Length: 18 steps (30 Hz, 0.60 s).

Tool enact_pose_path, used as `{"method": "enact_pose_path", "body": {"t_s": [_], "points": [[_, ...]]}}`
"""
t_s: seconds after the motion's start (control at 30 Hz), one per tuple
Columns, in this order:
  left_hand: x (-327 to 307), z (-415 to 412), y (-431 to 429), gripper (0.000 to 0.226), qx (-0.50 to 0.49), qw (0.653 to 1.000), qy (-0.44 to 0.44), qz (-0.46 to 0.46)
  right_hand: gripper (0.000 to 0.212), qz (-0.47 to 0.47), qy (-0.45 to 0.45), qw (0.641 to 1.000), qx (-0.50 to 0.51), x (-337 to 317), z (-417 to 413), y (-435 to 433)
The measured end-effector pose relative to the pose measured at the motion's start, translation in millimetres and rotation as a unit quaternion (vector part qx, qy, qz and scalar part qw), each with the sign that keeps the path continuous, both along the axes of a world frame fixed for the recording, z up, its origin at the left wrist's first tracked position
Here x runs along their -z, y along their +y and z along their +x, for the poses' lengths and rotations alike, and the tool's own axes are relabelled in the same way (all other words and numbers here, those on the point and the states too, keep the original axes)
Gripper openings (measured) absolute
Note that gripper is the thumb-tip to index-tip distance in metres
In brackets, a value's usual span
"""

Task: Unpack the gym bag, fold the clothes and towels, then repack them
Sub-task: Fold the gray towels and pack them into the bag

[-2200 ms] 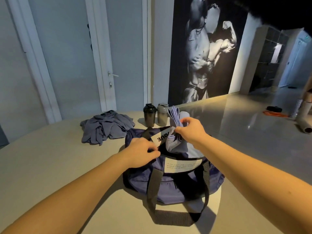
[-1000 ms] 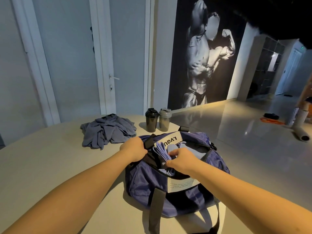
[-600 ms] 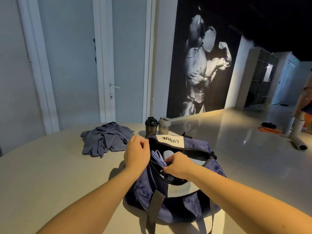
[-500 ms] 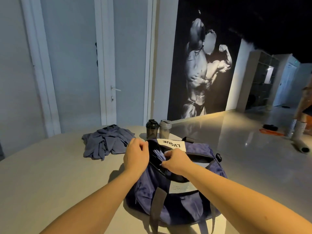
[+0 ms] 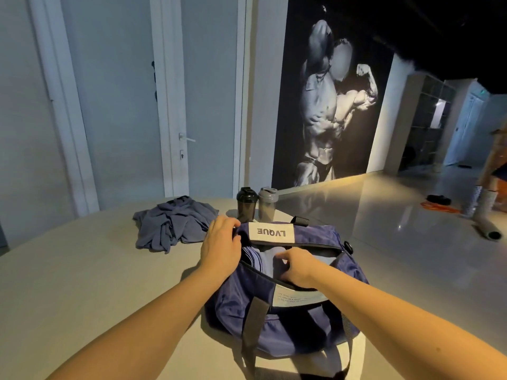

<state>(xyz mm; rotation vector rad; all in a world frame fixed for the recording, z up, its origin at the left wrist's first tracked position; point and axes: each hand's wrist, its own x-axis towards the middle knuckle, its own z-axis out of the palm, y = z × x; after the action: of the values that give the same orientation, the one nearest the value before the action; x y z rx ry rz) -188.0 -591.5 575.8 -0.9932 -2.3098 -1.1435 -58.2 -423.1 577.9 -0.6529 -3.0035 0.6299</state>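
one white label (image 5: 271, 232) on the gym bag (image 5: 354, 272) reads lvque.

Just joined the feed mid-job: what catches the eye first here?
A navy gym bag sits open on the table, the left hand holding its rim and the right hand resting on folded lilac cloth inside. Behind it lie a crumpled grey clothes heap and two shaker bottles; a bodybuilder mural fills the far wall.

This is a gym or fitness studio. A wall-high black-and-white mural (image 5: 334, 111) of a flexing bodybuilder covers the far wall. Two shaker bottles (image 5: 247, 205) and a gym bag (image 5: 301, 316) sit on a pale counter (image 5: 82, 283). On the glossy floor (image 5: 384, 220) beyond lie a rolled mat (image 5: 485, 230) and an orange cord (image 5: 439, 209).
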Motion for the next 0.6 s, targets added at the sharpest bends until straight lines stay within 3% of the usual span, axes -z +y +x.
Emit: {"method": "enact_pose_path", "body": {"t_s": [0.07, 0.13, 0.2, 0.23, 0.33, 0.47, 0.53, 0.6], "points": [[0.5, 1.3, 0.8, 0.028, 0.063, 0.997, 0.047, -0.020, 0.041, 0.101, 0.012, 0.995, 0.013, 4.9, 1.3, 1.3], [-0.8, 4.2, 1.1, 0.025, 0.152, 0.981, 0.093, -0.073, 0.036, 0.155, 0.070, 0.985, -0.040, 3.1, 3.2, -3.6], [-2.9, 8.5, 1.9, 0.025, 0.225, 0.950, 0.130, -0.171, 0.030, 0.099, 0.091, 0.982, -0.135, 2.1, 7.3, -7.8], [-2.6, 9.7, 1.7, 0.033, 0.240, 0.931, 0.156, -0.226, 0.032, 0.032, 0.049, 0.989, -0.136, -0.8, 11.7, -11.2], [4.5, 4.5, -4.5, 0.065, 0.207, 0.885, 0.236, -0.344, 0.045, -0.043, -0.082, 0.990, -0.109, -3.1, 20.4, -9.8], [16.9, -10.8, -14.1, 0.089, 0.158, 0.888, 0.157, -0.402, 0.049, -0.038, -0.121, 0.985, -0.118, -3.9, 17.2, -7.0], [16.4, -11.1, -11.7, 0.081, 0.144, 0.895, 0.145, -0.397, 0.047, 0.002, -0.097, 0.986, -0.134, -6.4, 10.5, -6.3], [14.1, -8.6, -8.0, 0.072, 0.137, 0.893, 0.172, -0.393, 0.040, 0.086, -0.016, 0.986, -0.142, -8.0, 2.4, -3.8]]}}
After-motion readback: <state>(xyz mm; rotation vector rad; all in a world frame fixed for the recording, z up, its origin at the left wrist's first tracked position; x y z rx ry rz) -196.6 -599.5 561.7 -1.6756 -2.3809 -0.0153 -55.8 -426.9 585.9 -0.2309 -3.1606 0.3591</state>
